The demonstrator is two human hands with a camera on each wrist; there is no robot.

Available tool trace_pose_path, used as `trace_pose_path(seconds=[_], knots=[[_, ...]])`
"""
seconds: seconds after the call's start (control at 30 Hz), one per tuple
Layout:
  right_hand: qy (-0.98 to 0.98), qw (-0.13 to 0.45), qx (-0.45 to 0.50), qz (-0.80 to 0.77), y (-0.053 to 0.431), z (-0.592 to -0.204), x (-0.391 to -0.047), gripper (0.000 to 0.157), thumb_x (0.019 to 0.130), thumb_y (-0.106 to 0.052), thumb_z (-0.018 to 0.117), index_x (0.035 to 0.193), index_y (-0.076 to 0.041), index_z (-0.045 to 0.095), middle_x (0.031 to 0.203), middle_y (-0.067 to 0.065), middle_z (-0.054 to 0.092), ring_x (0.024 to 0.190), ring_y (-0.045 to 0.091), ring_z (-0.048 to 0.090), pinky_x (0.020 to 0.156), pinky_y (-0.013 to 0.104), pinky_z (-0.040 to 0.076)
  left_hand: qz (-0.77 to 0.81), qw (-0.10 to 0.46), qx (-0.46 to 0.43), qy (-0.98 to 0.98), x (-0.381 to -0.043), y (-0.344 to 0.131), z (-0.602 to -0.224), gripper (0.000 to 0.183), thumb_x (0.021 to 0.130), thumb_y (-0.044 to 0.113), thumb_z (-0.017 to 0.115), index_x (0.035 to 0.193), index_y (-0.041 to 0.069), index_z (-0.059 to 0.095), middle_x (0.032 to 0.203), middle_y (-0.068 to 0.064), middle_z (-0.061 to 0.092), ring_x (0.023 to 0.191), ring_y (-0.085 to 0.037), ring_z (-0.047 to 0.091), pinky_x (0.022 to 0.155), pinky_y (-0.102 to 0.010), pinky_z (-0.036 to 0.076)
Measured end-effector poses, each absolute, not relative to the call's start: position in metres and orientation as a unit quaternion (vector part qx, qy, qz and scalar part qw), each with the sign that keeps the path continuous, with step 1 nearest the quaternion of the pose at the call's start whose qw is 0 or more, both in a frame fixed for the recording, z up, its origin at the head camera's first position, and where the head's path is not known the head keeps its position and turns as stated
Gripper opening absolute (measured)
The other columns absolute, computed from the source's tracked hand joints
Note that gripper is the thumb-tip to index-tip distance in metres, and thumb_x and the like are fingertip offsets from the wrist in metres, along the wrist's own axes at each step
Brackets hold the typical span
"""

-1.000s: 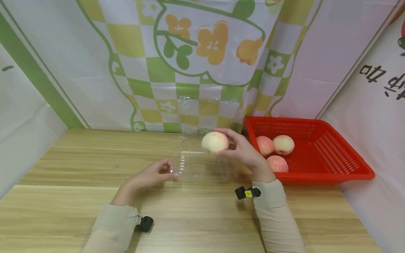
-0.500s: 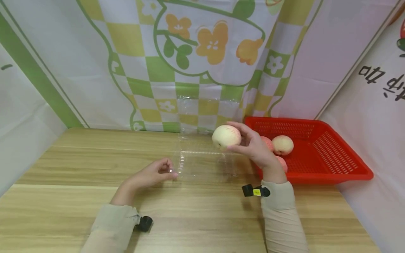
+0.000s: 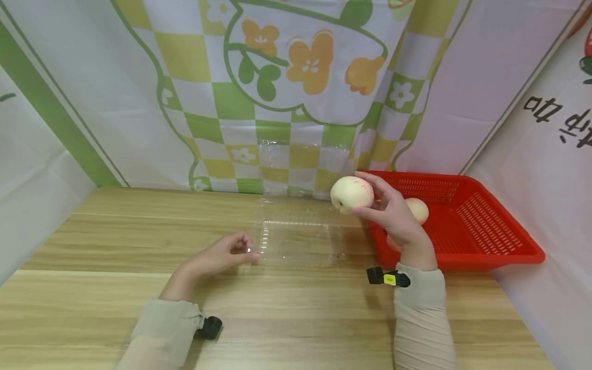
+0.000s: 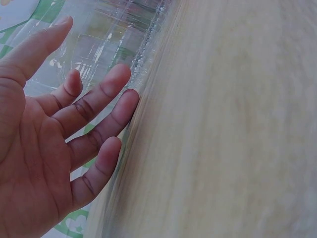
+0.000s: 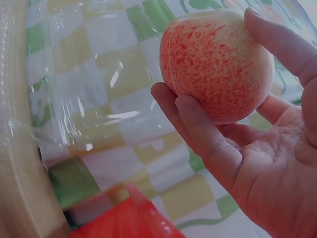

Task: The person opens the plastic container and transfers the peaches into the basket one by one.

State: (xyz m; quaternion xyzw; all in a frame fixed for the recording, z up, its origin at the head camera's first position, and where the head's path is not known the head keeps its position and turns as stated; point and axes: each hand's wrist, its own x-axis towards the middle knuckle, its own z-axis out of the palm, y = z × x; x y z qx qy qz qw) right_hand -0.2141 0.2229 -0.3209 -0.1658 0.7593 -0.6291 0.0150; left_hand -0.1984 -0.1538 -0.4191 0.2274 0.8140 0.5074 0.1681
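Note:
My right hand holds a pale peach up between thumb and fingers, by the left rim of the red basket. The right wrist view shows the red-speckled side of the peach turned to the camera. A clear plastic clamshell box lies on the table, its lid raised against the curtain. Beside the box's left edge rests my left hand, fingers loosely bent. In the left wrist view its thumb stands well apart from the fingers, with nothing held and the clear plastic just beyond.
The red basket stands at the right with a pale peach inside; my right hand hides most of another peach. A checked, flowered curtain hangs behind the wooden table. Printed fabric closes the right side.
My right hand has carried the peach from over the clear box to the right and slightly up, toward the basket, now covering some peaches there. The left hand stays in place.

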Motion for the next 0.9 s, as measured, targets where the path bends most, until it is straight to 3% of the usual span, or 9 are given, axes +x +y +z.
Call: trace_pose_path(seconds=[0.33, 0.67, 0.9], knots=[[0.745, -0.015, -0.164, -0.646, 0.251, -0.318, -0.212, 0.066, 0.09, -0.001, 0.07, 0.148, -0.017, 0.044, 0.143, -0.001, 0.05, 0.114, 0.021, 0.053, 0.082, 0.023, 0.054, 0.506, 0.17, 0.219, 0.817, -0.199, -0.154, -0.42, 0.03, 0.096, 0.028, 0.067, 0.099, 0.006, 0.047, 0.092, -0.004, 0.051, 0.088, -0.02, 0.051, 0.078, -0.033, 0.044], [0.74, -0.028, -0.135, -0.658, 0.267, -0.313, -0.205, 0.066, 0.09, -0.003, 0.071, 0.148, -0.022, 0.045, 0.141, 0.0, 0.05, 0.107, 0.02, 0.058, 0.083, 0.024, 0.055, 0.511, 0.175, 0.229, 0.81, -0.2, -0.156, -0.423, 0.028, 0.096, 0.026, 0.066, 0.1, 0.006, 0.048, 0.094, -0.005, 0.056, 0.091, -0.022, 0.056, 0.085, -0.036, 0.046], [0.732, -0.026, -0.152, -0.663, 0.284, -0.31, -0.203, 0.064, 0.092, 0.001, 0.066, 0.148, -0.021, 0.044, 0.136, -0.006, 0.053, 0.102, 0.014, 0.06, 0.075, 0.021, 0.055, 0.505, 0.172, 0.223, 0.816, -0.201, -0.156, -0.424, 0.03, 0.096, 0.03, 0.066, 0.099, 0.007, 0.048, 0.092, -0.004, 0.054, 0.088, -0.021, 0.052, 0.078, -0.034, 0.045]])
